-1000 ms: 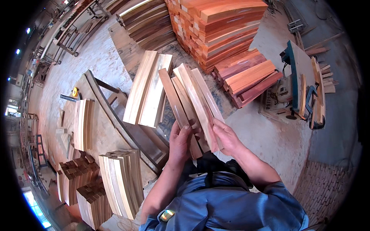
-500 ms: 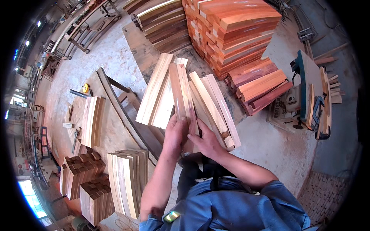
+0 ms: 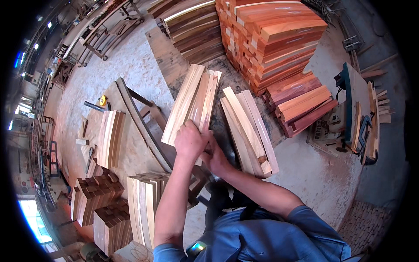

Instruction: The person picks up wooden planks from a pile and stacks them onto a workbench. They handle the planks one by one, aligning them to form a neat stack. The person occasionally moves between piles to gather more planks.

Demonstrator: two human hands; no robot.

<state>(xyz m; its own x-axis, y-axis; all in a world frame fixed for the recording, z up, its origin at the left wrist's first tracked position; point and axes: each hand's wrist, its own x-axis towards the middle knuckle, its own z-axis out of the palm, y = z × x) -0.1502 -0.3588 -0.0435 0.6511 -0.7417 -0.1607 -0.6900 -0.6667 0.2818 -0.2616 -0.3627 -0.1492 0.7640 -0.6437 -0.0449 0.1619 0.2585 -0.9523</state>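
Note:
Two wooden strips [image 3: 202, 99], one brown and one paler with a pinkish streak, lie side by side over the left pile of pale strips [image 3: 182, 107]. My left hand [image 3: 190, 139] is closed over their near part, knuckles up. Just right of it and lower, my right hand [image 3: 213, 155] grips their near end, its fingers partly hidden behind the left hand. How far the strips rest on the pile beneath, I cannot tell. To the right, apart from both hands, leans another pile of pale strips [image 3: 244, 131], one with a dark knot at its near end.
A tall stack of reddish boards [image 3: 270, 39] rises ahead, with shorter reddish planks [image 3: 301, 100] beside it. At left, a curved-edge table [image 3: 135, 131] bears strip bundles, a tape measure [image 3: 103, 101] and hammer-like tools. A teal-edged machine [image 3: 349, 96] stands at right.
Both hands have moved left and slightly down with the two strips, from the gap between the piles onto the left pile. My left hand has turned knuckles up over them.

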